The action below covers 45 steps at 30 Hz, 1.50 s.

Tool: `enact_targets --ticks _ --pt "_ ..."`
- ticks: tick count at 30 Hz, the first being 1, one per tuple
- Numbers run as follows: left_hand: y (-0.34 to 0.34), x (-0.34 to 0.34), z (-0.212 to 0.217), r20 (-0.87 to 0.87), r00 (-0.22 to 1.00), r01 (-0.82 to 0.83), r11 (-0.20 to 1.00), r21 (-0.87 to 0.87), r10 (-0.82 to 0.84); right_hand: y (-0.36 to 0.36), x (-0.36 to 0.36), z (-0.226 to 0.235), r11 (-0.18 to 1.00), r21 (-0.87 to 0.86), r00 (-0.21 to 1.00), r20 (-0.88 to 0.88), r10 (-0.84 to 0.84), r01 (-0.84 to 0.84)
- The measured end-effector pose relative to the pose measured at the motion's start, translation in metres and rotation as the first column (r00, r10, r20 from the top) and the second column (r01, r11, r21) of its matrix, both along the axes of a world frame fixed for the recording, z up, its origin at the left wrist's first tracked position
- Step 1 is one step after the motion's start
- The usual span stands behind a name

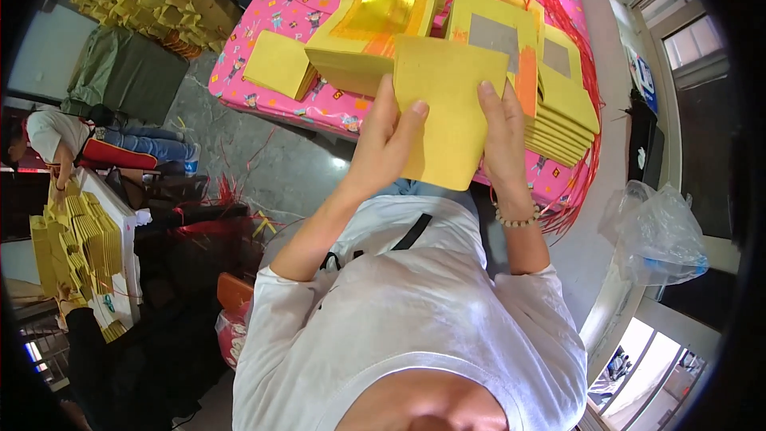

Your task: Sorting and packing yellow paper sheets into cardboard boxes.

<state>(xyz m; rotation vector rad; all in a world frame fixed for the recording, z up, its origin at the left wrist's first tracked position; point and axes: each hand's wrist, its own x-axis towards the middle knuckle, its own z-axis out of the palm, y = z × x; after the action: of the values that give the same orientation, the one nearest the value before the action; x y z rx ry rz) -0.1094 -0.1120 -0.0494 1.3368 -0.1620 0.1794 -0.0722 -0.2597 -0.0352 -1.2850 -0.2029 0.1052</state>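
Observation:
I hold a stack of plain yellow paper sheets (pixel 447 108) upright between both hands, just in front of a table covered with a pink patterned cloth (pixel 279 8). My left hand (pixel 387 140) grips the stack's left edge, thumb on the front face. My right hand (pixel 503 136), with a bead bracelet at the wrist, grips the right edge. Behind the stack lie a pile of yellow sheets with a gold foil square (pixel 379 16) and a fanned pile with silver squares (pixel 550 88).
A smaller yellow stack (pixel 279 64) lies at the table's left. Red strings (pixel 578 40) trail over the table's right edge. A person (pixel 56 136) sits at the left beside more yellow stacks (pixel 80 247). A clear plastic bag (pixel 658 235) is at the right.

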Motion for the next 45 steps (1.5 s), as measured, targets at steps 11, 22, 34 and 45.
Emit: enact_targets --ticks 11,22,34,45 --pt "0.008 -0.019 -0.009 -0.021 0.999 -0.030 0.999 0.014 0.030 -0.009 0.007 -0.017 0.999 -0.033 0.978 0.207 -0.011 0.018" --pt "0.025 -0.029 -0.005 -0.037 0.998 -0.057 0.998 0.026 0.058 -0.003 -0.012 -0.015 0.980 -0.113 0.985 0.035 0.169 -0.164" --pt "0.036 -0.033 0.000 -0.016 0.992 -0.121 0.992 0.042 0.122 0.004 -0.021 -0.017 0.928 -0.143 0.938 -0.082 0.336 -0.345" --pt "0.038 -0.035 -0.003 -0.030 0.982 -0.185 0.983 0.019 0.186 0.006 -0.025 -0.021 0.880 -0.234 0.911 -0.106 0.399 -0.413"
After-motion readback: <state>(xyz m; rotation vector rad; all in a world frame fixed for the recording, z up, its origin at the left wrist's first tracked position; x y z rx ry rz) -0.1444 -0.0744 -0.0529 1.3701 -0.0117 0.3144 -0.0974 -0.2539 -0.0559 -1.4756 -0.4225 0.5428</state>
